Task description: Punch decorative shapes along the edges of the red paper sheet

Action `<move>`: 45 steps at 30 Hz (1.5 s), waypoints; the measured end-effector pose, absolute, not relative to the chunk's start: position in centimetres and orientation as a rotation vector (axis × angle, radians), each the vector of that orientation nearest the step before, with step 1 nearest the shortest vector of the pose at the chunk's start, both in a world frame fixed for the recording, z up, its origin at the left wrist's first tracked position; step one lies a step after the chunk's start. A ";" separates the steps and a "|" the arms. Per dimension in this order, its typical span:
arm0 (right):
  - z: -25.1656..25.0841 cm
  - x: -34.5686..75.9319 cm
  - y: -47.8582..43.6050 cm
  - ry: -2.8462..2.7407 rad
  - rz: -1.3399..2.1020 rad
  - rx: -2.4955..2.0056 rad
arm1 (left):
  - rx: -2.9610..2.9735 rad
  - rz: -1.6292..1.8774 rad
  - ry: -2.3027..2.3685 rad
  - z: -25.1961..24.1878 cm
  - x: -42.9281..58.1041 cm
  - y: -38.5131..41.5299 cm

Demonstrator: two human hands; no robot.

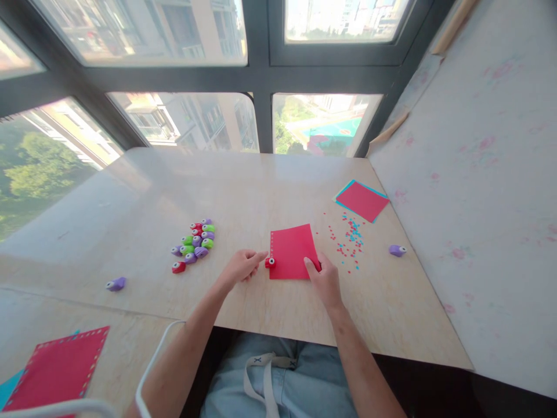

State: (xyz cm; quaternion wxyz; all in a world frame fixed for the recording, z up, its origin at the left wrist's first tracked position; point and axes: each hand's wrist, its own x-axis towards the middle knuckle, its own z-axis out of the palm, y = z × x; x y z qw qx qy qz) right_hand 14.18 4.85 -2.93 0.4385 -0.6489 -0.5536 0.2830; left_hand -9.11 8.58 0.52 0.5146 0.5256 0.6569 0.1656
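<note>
A small red punch (270,262), sitting on the left edge of a red paper sheet (290,248) on the counter (261,191), is being touched by the left hand (241,267), its fingers half curled; whether it is gripped cannot be told. The sheet's lower right corner is being clasped by the right hand (325,283).

Noted on table (261,186), centre front: centre sheet (292,251), lying flat. Set over its left edge: edge punch (270,262), touched from the left by left hand (241,267). On its near right corner: right hand (324,280). Left of the sheet, apart from it: punch cluster (195,242); further left and nearer, left stray punch (116,284). Right of the sheet: paper scraps (350,238), with right stray punch (397,250) beyond them. Behind the scraps: sheet stack (362,200). Near left, on adjoining surface: near-left sheet (58,368). Behind table: window (191,122).
</note>
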 end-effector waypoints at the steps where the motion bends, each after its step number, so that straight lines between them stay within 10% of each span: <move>1: -3.0 14.2 4.9 -1.381 0.697 -1.612 | 1.219 0.373 1.563 0.4 -9.3 8.9; 45: -4.1 14.2 5.2 -1.405 0.644 -1.660 | 1.317 -0.070 1.676 1.8 -5.7 10.7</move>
